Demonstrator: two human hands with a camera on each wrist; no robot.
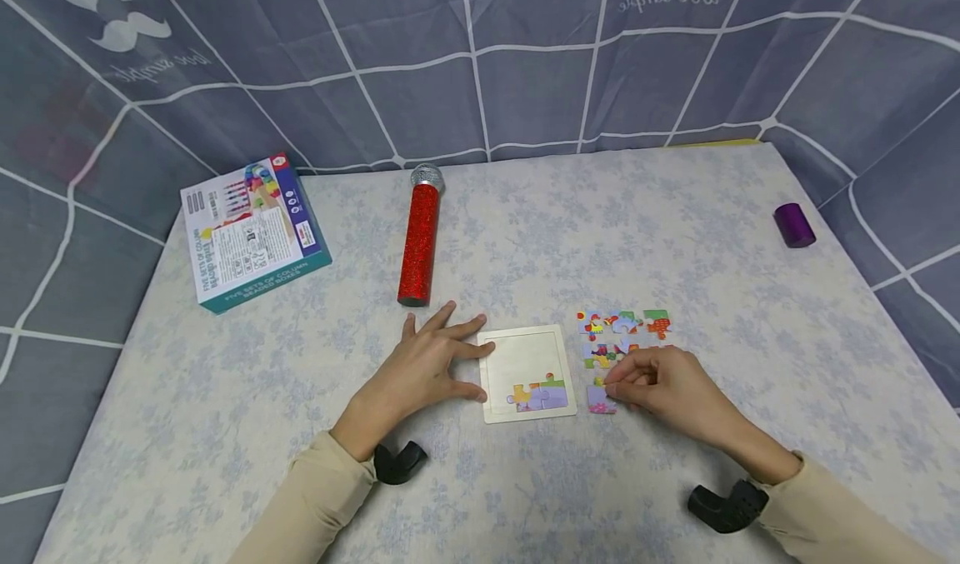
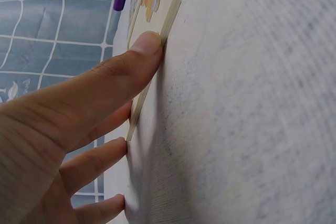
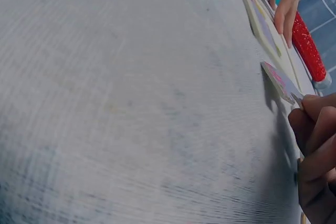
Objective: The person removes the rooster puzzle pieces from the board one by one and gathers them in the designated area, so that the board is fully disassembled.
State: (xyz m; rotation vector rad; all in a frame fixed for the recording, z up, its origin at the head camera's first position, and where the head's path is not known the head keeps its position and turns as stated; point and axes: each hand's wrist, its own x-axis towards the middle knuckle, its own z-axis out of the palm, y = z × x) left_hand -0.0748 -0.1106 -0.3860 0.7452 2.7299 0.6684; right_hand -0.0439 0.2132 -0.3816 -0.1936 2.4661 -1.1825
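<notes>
A square, pale wooden puzzle tray (image 1: 521, 339) lies on the table, with a few joined jigsaw pieces (image 1: 542, 396) in its lower right part. My left hand (image 1: 427, 366) is spread at the tray's left edge; its thumb (image 2: 147, 45) and a finger touch the rim. To the right of the tray, my right hand (image 1: 671, 391) pinches a purple jigsaw piece with a pink pattern (image 3: 281, 81) between thumb and fingertips. In the right wrist view that piece is tilted above the cloth. Loose jigsaw pieces (image 1: 625, 322) lie in rows beyond the right hand, which partly covers them.
A red glittery microphone (image 1: 420, 243) lies behind the left hand. At the back left sits a bead-set box (image 1: 255, 231). A purple cylinder (image 1: 795, 225) is near the table's right edge. A grey-blue curtain (image 1: 540, 89) with white lines hangs behind the table.
</notes>
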